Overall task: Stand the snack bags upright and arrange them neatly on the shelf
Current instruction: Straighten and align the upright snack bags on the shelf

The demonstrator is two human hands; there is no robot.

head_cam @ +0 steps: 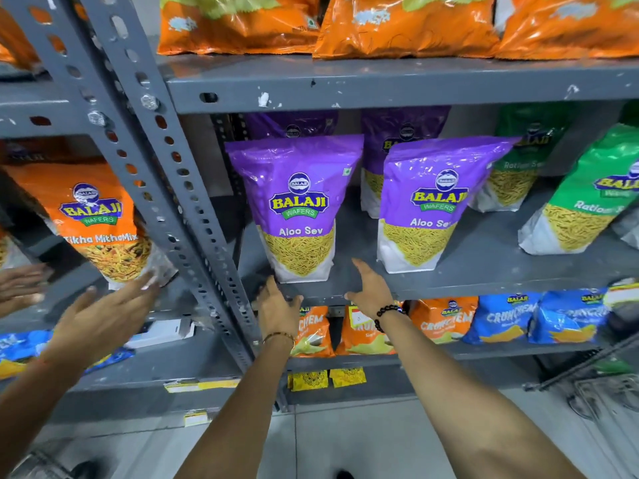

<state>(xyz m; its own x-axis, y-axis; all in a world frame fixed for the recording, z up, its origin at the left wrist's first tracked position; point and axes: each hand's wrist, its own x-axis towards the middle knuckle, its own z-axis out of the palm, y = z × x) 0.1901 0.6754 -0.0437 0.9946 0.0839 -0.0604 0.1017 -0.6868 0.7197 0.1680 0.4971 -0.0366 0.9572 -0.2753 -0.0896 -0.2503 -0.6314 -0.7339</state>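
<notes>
Both hands were open and holding nothing. The left hand reached up at the front lip of the grey shelf, fingers loosely spread just below the bottom left corner of the nearer purple Aloo Sev bag; whether it touched the bag could not be told. The right hand, a bead bracelet on its wrist, rested near the shelf edge with the thumb lifted toward the gap between that bag and the second purple bag.

Both purple bags stood upright at the front, apart from each other, the second leaning slightly. Further purple bags stood behind them. To the right, a green bag tilted markedly, with another green one behind.

In the neighbouring bay to the left, another person's hand, palm open, was at the foot of an orange Tikha Mitha Mix bag.

The likely risk: these pouches look top-heavy on narrow bases, so a nudge low down could tip one forward off the shelf, or knock it back into the row behind. The leaning green bag could slide over.

The rear bags were mostly hidden, and the green bag's right side was cut off by the frame. A blurred hand at the far left edge was hard to make out.
</notes>
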